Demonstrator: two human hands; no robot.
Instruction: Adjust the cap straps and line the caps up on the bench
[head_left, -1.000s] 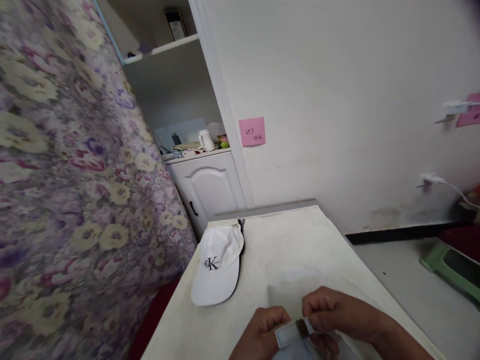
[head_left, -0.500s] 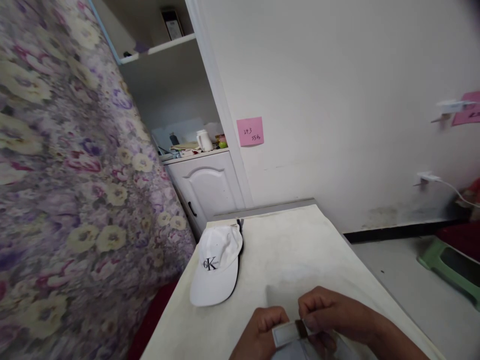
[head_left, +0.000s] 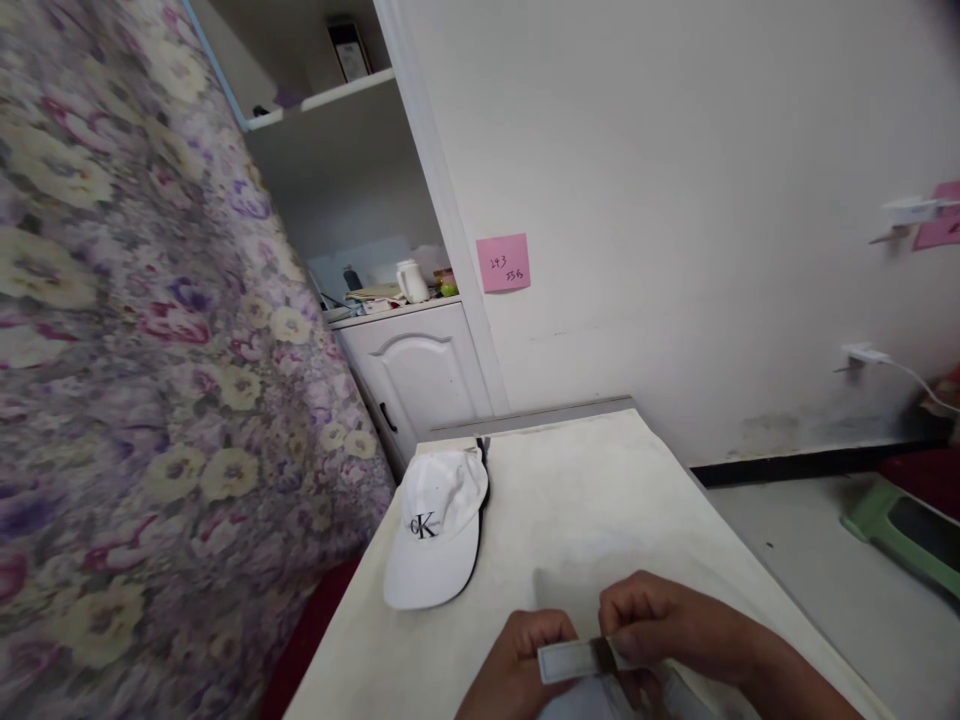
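Observation:
Low in the view, my left hand (head_left: 525,660) is closed with its fingers curled at the left part of a pale strap (head_left: 568,661). My right hand (head_left: 667,625) pinches the strap's right part, thumb on top, beside a brown buckle-like piece (head_left: 603,655). The strap belongs to light grey fabric (head_left: 589,700), perhaps a cap, which is mostly hidden by my hands and the frame's bottom edge. Beyond my left hand lies a white cap (head_left: 439,520) with black "CK" letters, brim toward me. A dark edge shows beneath its right side.
The caps lie on a table with a pale cover (head_left: 570,480), set against a white wall with a pink note (head_left: 503,263). A flowered curtain (head_left: 150,350) hangs at left, beside a cabinet (head_left: 420,365). On the floor at right stands a green stool (head_left: 900,540).
The strap's free left end sticks out farther to the left past the brown piece. Both hands keep nearly the same place. The view has shifted slightly.

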